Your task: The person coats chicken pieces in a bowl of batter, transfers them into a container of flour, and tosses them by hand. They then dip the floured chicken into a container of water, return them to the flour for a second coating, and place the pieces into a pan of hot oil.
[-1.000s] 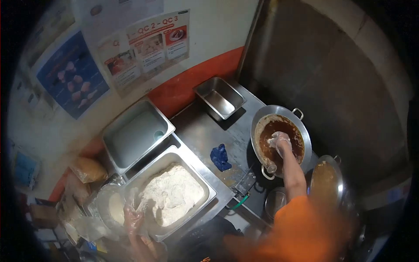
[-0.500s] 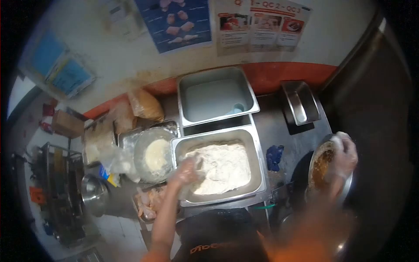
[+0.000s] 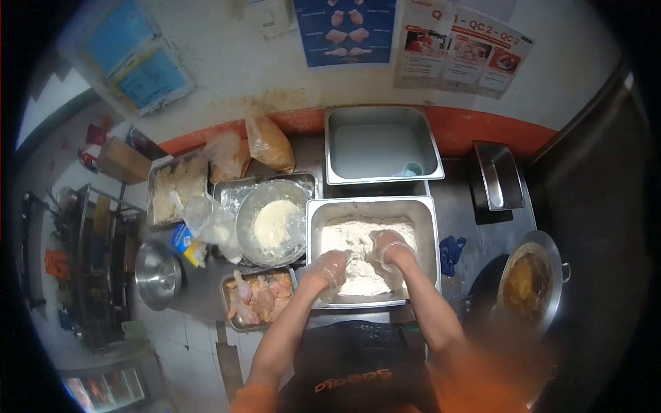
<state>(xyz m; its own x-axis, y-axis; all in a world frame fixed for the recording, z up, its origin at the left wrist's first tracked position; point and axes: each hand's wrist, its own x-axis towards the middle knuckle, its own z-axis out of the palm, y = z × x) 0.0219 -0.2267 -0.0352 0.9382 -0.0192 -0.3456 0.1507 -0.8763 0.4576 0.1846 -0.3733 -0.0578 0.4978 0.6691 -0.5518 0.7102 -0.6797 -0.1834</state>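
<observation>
Where the head camera looked down on a steel counter (image 3: 452,199), the left hand (image 3: 332,267) and right hand (image 3: 389,246), both in clear plastic gloves, worked in white flour (image 3: 357,237) inside a deep rectangular pan (image 3: 428,241) directly before the person. The fingers of each were bent into the flour and partly hidden; whether either hand had closed on anything could not be told. The pan's central position presumably gave both arms equal reach, its high walls probably limited spillage, and the gloves seemingly kept flour off the skin. Just beyond stood a second deep pan (image 3: 435,164) of cloudy liquid with a pale blue cup (image 3: 412,169); to the left were a bowl (image 3: 242,237) of pale batter (image 3: 275,220) and, nearer the person, a tray (image 3: 295,281) of raw chicken pieces (image 3: 261,297), apparently grouped within easy reach. A wok (image 3: 556,272) of brown oil stood to the right, apart from the flour, beyond a crumpled blue cloth (image 3: 451,255). On the wall, one poster (image 3: 468,51) read "QC 2 – QC 3", its first term broken by glare; the captions on the blue chicken-cuts poster (image 3: 348,34) and the orange lettering (image 3: 353,380) on the apron were not legible.
</observation>
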